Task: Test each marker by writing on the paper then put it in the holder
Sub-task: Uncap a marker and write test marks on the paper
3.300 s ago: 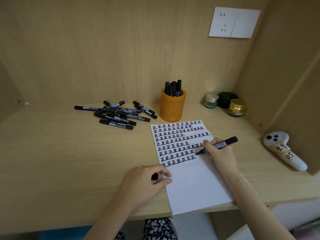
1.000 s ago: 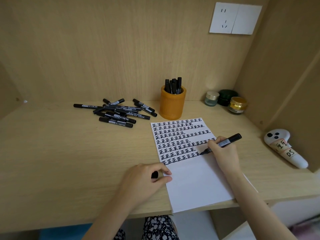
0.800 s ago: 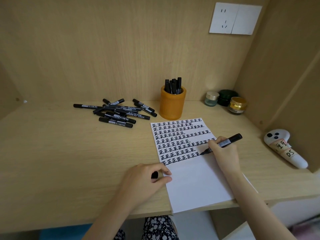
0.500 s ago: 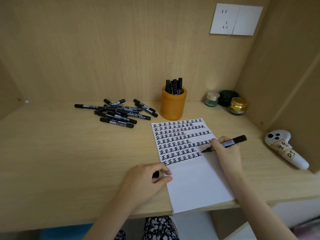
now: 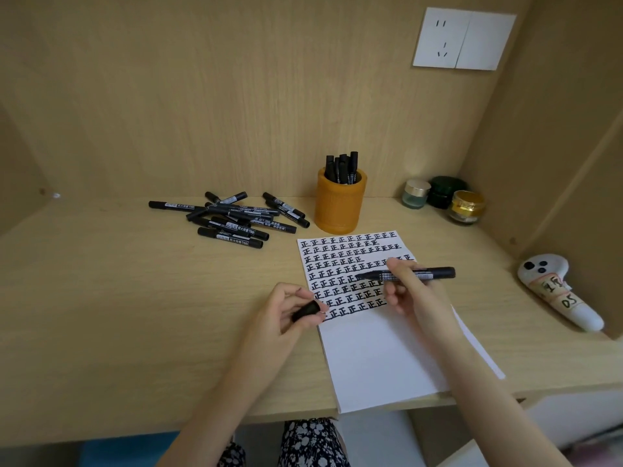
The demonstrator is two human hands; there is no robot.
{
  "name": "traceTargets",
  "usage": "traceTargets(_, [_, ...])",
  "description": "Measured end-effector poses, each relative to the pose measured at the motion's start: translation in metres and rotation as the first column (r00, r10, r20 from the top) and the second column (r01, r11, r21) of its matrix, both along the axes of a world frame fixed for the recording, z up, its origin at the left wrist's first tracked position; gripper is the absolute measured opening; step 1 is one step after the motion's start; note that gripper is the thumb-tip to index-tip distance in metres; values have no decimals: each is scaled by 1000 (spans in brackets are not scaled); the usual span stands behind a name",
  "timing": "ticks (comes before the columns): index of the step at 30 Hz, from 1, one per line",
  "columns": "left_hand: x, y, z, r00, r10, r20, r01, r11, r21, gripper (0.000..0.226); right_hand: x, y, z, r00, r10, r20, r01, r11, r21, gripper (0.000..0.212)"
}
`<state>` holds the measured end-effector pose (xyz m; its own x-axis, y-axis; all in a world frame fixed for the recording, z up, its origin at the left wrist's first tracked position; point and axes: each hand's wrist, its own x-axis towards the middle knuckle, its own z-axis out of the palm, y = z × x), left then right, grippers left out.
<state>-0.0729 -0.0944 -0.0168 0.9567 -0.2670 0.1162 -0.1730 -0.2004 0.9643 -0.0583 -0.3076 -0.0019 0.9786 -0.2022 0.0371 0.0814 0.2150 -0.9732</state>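
A white paper lies on the desk, its upper half filled with rows of black characters. My right hand holds an uncapped black marker level above the paper, its tip pointing left. My left hand, lifted beside the paper's left edge, pinches the black marker cap, with the cap's opening facing the marker tip. An orange holder with several black markers stands behind the paper. A pile of black markers lies to its left.
Three small jars stand in the back right corner. A white controller with a handwritten label lies at the right wall. A wall socket is above. The desk's front edge is near my arms.
My right hand lifted the marker off the paper and turned it level, tip to the left. My left hand rose from the paper edge and brought the cap toward the tip.
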Motion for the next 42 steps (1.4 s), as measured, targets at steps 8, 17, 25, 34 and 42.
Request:
traceTargets(8, [3, 3, 0, 995, 91, 39, -85, 988, -129, 20, -8, 29, 2, 997, 71, 31, -68, 994, -83, 31])
traceTargets(17, [5, 3, -1, 992, 124, 38, -117, 982, -150, 21, -10, 44, -1, 993, 99, 60, -89, 985, -147, 24])
traceTargets(25, [6, 4, 0, 988, 155, 25, -146, 968, -205, 21, -10, 58, -4, 979, 191, 68, -171, 958, -231, 14])
traceTargets(34, [4, 6, 3, 978, 210, 18, -199, 948, -248, 28, -3, 61, -4, 960, 245, 135, -207, 947, -244, 8])
traceTargets(42, [4, 5, 4, 982, 190, -2, -184, 948, -261, 25, -1, 62, -4, 978, 209, -6, -205, 953, -222, 23])
